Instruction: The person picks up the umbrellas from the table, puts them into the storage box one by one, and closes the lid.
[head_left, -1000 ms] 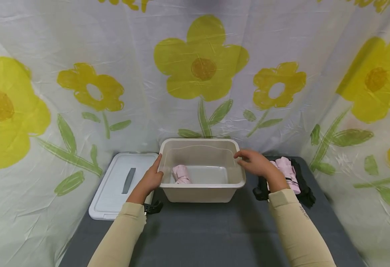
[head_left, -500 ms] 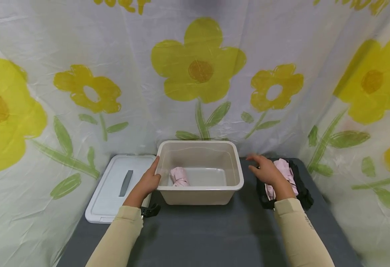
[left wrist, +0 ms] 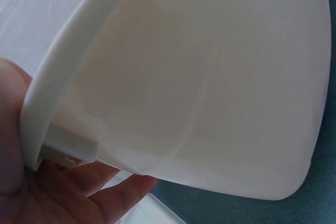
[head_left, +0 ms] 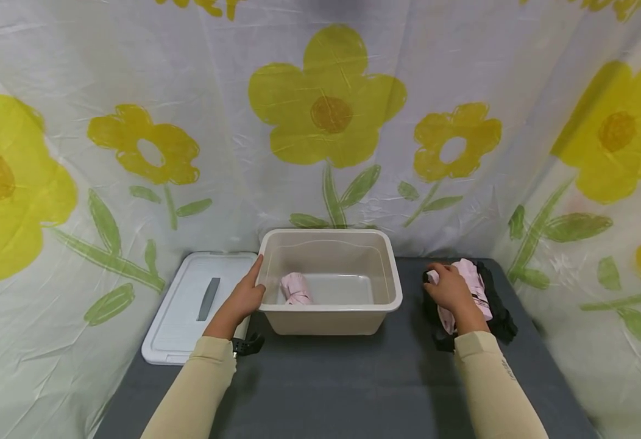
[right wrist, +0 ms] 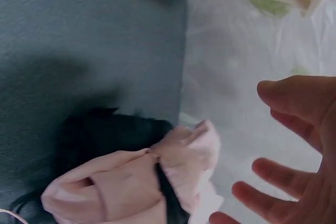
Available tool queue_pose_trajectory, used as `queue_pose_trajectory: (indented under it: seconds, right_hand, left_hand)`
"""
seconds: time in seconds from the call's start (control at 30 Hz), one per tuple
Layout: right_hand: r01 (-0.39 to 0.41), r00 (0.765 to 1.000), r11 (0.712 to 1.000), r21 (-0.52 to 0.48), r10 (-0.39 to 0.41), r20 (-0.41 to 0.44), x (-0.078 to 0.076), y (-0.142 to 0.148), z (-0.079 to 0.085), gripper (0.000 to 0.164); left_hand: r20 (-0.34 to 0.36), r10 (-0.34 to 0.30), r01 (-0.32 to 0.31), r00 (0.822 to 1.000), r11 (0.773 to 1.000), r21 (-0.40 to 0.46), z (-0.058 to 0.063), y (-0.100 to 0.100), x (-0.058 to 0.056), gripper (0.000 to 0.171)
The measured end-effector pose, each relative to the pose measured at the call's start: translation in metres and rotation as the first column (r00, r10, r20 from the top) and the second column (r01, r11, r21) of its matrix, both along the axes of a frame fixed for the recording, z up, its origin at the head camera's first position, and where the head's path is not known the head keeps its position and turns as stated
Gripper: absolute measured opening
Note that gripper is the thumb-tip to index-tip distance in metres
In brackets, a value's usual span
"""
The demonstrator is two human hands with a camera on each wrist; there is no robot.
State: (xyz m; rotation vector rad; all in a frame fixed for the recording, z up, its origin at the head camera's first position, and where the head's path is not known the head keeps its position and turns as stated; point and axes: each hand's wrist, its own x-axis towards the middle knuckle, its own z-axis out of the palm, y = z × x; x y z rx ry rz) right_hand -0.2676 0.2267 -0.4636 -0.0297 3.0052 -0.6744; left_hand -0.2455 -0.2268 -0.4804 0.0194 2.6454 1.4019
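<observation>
A beige plastic storage bin (head_left: 328, 323) stands mid-table near the curtain. My left hand (head_left: 244, 300) grips its left rim; the left wrist view shows the fingers curled under the rim (left wrist: 73, 51) and the thumb side against its edge. Inside, at the left, lies a rolled pink cloth bundle (head_left: 296, 288). To the bin's right my right hand (head_left: 449, 290) is over a group of rolled pink (head_left: 470, 277) and black cloth bundles (head_left: 497, 308). In the right wrist view its fingers are spread, beside a pink bundle (right wrist: 126, 182) with a dark band.
The white lid (head_left: 180, 311) with a grey handle (head_left: 208, 299) lies left of the bin. A dark grey cloth (head_left: 331, 384) covers the table. A flower-printed curtain (head_left: 233, 122) hangs close behind and at both sides.
My right hand has moved from the bin's right rim rightward and down over the cloth bundles. The left hand keeps its grip on the left rim.
</observation>
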Motion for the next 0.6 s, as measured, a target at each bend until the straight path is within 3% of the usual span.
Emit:
queue_pose_trajectory:
  seconds: [0.2,0.6]
  right_hand:
    - [0.066,0.995,0.997,0.028,-0.068,0.070,0.000,0.007,-0.013,0.056]
    - [0.112,0.985,0.991,0.076,-0.121,0.124,-0.003,0.018,-0.033,0.059]
  left_hand:
    - [0.034,-0.004,0.004,0.999,1.000,-0.010,0.000,-0.002,-0.003,0.076]
    - [0.015,-0.005,0.005,1.000,1.000,0.006,0.002,0.000,0.001,0.077]
